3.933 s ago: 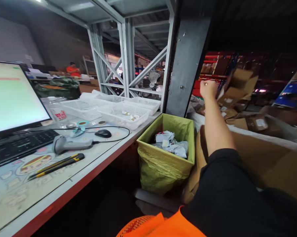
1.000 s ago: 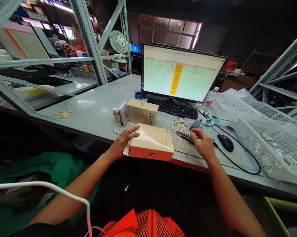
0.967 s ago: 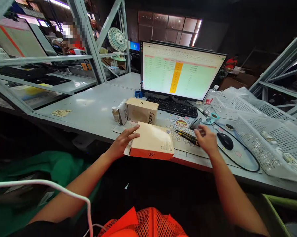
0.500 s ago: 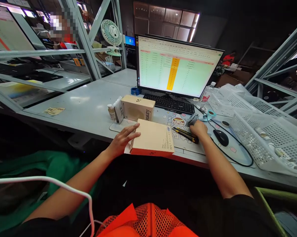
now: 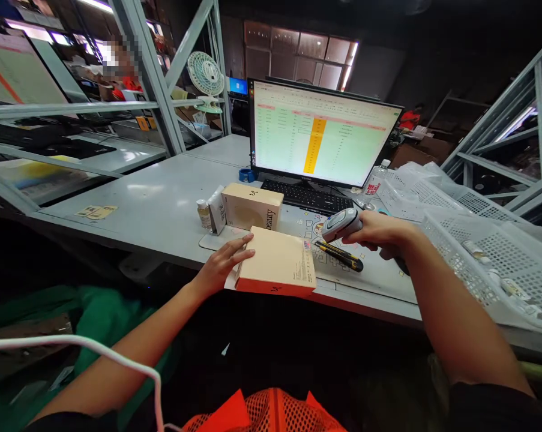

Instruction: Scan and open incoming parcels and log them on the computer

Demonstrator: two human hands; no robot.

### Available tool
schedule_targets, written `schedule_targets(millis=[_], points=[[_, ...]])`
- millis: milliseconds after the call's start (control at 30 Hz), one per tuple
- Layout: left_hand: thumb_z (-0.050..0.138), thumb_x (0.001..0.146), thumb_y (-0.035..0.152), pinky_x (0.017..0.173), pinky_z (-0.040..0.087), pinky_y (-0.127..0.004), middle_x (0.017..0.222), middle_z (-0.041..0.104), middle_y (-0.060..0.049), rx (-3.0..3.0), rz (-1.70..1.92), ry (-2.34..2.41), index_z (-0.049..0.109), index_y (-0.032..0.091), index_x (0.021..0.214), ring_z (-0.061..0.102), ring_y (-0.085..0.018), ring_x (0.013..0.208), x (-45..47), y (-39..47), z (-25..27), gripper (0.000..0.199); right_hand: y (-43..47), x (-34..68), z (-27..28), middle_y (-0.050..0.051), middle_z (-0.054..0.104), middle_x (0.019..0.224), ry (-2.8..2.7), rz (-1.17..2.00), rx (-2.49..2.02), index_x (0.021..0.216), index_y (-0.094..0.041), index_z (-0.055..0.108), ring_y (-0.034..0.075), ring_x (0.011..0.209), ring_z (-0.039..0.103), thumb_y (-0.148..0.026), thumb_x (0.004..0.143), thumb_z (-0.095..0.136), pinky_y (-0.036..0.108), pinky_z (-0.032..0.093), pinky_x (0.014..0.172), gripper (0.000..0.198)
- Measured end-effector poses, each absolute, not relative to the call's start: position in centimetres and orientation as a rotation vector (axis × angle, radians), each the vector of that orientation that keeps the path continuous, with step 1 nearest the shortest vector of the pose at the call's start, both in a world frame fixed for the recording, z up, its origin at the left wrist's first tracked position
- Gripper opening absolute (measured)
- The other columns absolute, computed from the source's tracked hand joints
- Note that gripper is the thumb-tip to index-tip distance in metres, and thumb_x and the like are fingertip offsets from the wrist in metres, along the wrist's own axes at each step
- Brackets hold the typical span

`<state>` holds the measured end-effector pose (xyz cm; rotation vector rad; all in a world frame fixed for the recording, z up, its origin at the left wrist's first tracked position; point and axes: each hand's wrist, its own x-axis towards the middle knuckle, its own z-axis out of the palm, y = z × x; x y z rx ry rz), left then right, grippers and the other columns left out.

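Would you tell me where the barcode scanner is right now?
In the head view, the scanner is in the right hand, held above the desk just right of the flat box, over the utility knife and before the keyboard.

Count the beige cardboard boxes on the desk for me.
2: one flat beige cardboard box at the desk's front edge under the left hand; another beige cardboard box behind it. More may be hidden.

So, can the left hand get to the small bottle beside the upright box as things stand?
Probably yes. The left hand rests on the flat box at the desk edge, and the small bottle stands just beyond it, left of the upright box. Only bare desk lies between them.
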<state>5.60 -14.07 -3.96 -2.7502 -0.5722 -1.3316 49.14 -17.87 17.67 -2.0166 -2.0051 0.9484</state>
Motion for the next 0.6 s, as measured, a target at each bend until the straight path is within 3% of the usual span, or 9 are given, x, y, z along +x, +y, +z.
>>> schedule_targets(millis=[100,200,333,433,600], points=[[0.061,0.108,0.018,0.118,0.057,-0.047,0.173,0.046,-0.014,-2.783,-1.311,-0.616,0.049,0.032,0.161,0.051,-0.030,0.156,5.3,-14.1,-4.1,0.056,-16.8,49.5,15.9,0.000,0.063,0.066,-2.007,1.020,-1.992,0.109,-0.020,0.082,0.012,0.050,0.052,-0.036,0.082,0.086,0.025,0.038,0.044,0.032],[0.065,0.107,0.024,0.121,0.054,-0.049,0.175,0.043,-0.014,-2.828,-1.282,-0.683,0.046,0.032,0.163,0.050,-0.031,0.158,5.0,-13.9,-4.1,0.060,-15.9,50.5,13.3,0.002,0.069,0.075,-1.989,0.948,-2.026,0.117,-0.019,0.077,0.014,0.053,0.057,-0.034,0.088,0.079,0.026,0.042,0.047,0.033],[0.069,0.105,0.027,0.125,0.050,-0.052,0.178,0.038,-0.015,-2.886,-1.183,-0.810,0.043,0.031,0.166,0.048,-0.034,0.159,4.2,-13.0,-4.0,0.066,-15.2,52.0,9.3,0.011,0.079,0.109,-1.955,0.414,-2.283,0.120,-0.016,0.073,0.021,0.088,0.073,-0.033,0.096,0.073,0.029,0.053,0.071,0.030],[0.072,0.101,0.028,0.124,0.051,-0.052,0.179,0.037,-0.016,-2.943,-1.116,-0.909,0.042,0.031,0.169,0.048,-0.037,0.159,3.5,-12.1,-4.0,0.074,-15.5,52.3,6.4,0.021,0.075,0.128,-1.876,0.203,-2.403,0.127,-0.011,0.070,0.031,0.115,0.072,-0.032,0.099,0.068,0.035,0.052,0.089,0.035],[0.082,0.090,0.031,0.120,0.054,-0.050,0.169,0.052,-0.015,-3.051,-1.155,-1.115,0.043,0.031,0.171,0.058,-0.038,0.150,3.1,-11.5,-4.4,0.090,-16.2,52.3,3.7,0.024,0.071,0.140,-1.796,0.110,-2.504,0.149,-0.009,0.058,0.034,0.126,0.069,-0.031,0.102,0.063,0.038,0.050,0.097,0.052]])
